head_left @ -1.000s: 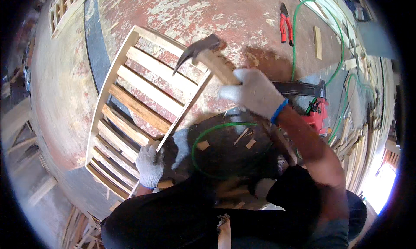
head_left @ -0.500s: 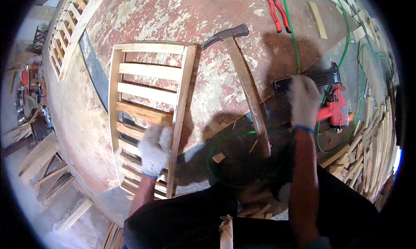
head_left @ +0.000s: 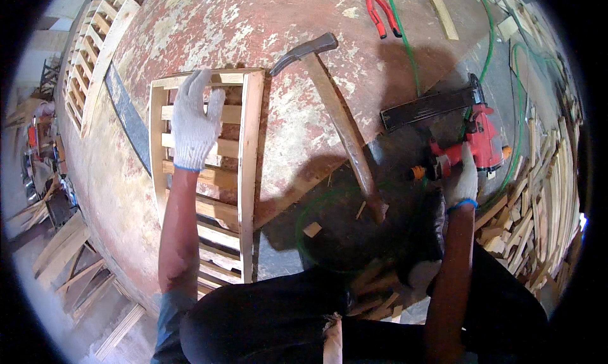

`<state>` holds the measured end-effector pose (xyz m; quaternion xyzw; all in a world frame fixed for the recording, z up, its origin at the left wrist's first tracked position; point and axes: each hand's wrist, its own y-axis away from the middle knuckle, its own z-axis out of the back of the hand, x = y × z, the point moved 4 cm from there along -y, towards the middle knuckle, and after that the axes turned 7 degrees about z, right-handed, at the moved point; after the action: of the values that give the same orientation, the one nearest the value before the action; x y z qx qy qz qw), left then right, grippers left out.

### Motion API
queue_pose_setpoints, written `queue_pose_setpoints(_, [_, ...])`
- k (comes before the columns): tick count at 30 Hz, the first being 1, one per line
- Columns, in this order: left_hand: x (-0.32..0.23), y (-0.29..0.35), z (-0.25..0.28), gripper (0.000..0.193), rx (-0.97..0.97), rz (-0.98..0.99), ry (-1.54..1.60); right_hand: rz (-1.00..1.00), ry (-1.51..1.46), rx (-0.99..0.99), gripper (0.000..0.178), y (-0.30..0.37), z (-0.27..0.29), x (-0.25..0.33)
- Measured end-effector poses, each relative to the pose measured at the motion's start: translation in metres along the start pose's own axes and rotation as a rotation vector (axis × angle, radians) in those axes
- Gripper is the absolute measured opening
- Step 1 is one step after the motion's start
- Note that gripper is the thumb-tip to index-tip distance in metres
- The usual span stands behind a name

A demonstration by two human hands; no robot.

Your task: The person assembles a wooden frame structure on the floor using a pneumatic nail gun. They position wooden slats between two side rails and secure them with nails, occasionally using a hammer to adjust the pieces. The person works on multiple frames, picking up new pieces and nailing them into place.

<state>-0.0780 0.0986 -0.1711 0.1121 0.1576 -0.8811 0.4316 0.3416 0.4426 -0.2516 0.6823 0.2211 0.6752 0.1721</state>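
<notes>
A slatted wooden frame [head_left: 251, 142] of pale strips lies on the ground at the left. My left hand [head_left: 196, 126], in a white knitted glove, is over its far end, fingers stretched out and thumb apart, holding nothing. Whether the fingertips touch the far rail I cannot tell. At the right, my gloved right hand [head_left: 465, 181] is closed around the handle of a red nail gun [head_left: 485, 141] with a long black magazine. The palm side of that grip is hidden. Between the hands lies a claw hammer [head_left: 342, 124] with a wooden handle, untouched.
Red-handled pliers [head_left: 382, 12] and a short wooden strip [head_left: 442, 13] lie at the far side. A green hose [head_left: 405, 44] runs behind the nail gun. Wood offcuts [head_left: 538, 199] are heaped at the right. Another slatted frame [head_left: 104, 47] lies far left.
My left hand has moved from the middle of the frame to its far end and opened. My right hand has come back from the magazine and taken the nail gun's handle. The view has shifted slightly.
</notes>
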Motion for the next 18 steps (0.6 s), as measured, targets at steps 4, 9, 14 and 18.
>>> queue_pose_setpoints(4, [0.019, -0.004, -0.001, 0.047, -0.032, -0.037, -0.146, -0.017, -0.258, 0.152, 0.033, -0.037, -0.001, -0.002])
queue_pose_setpoints(9, [0.039, -0.035, 0.008, 0.043, 0.106, -0.104, -0.284, 0.021, -0.075, 0.145, 0.030, -0.036, 0.001, 0.044])
queue_pose_setpoints(14, [0.055, -0.054, -0.016, 0.030, 0.206, -0.056, -0.380, 0.547, 0.456, 0.077, 0.034, 0.038, -0.012, 0.135])
queue_pose_setpoints(18, [0.057, -0.067, -0.028, 0.031, 0.270, -0.068, -0.347, 0.439, 0.318, 0.427, 0.034, 0.057, -0.001, 0.182])
